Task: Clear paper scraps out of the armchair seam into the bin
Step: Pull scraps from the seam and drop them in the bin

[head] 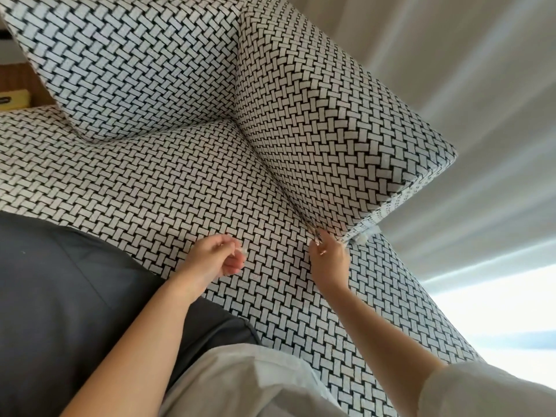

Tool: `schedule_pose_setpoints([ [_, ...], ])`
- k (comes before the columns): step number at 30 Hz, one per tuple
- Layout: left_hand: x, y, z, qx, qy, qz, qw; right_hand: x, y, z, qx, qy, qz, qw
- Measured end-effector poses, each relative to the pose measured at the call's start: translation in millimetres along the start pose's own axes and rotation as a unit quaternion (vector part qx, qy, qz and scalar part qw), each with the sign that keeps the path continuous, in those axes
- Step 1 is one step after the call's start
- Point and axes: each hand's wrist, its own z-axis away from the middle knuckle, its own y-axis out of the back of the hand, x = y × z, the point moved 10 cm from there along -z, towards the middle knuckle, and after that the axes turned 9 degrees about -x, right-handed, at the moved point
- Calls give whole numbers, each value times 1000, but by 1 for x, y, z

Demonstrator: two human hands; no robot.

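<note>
I logged the right hand (329,258) at the seam (288,200) between seat (180,182) and armrest (316,130), near the front edge, fingertips tucked in (whether they gripped anything, I could not tell). The left hand (215,257) hovered over open seat, pinching a paper scrap (242,250).

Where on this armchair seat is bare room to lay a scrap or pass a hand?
Free: the wide seat patch bordered by the cushion, the armrest and the left hand, which pinches a paper scrap; also the seat strip nearer than the right hand. Crowded: the front end of the seam, where the right hand's fingers dig in.
</note>
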Motion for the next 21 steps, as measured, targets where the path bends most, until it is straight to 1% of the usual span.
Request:
schedule_pose_setpoints([
  [2,0,2,1,2,0,9,1000,8,-9,-8,-6,-37,0,999],
  [3,0,2,1,0,2,8,1000,9,-12,-15,-15,-52,18,998],
  [5,-2,0,3,-8,9,1,1000,12,-16,-27,-56,-83,51,994],
  [7,-3,1,4,-6,11,1,1000,15,-21,-33,-101,-102,59,988],
  [8,-4,1,4,-2,12,3,1000,17,-22,-34,-109,-108,60,986],
  [10,-4,4,4,9,9,4,1000,18,-21,-36,-93,-114,58,987],
  [13,-6,4,4,9,11,-8,1000,20,-19,-35,-36,-122,44,991],
  [17,-8,4,5,14,17,-10,1000,27,-17,-32,12,-170,-29,985],
  [21,-7,4,5,15,16,-16,1000,28,-16,-26,48,-207,-59,975],
])
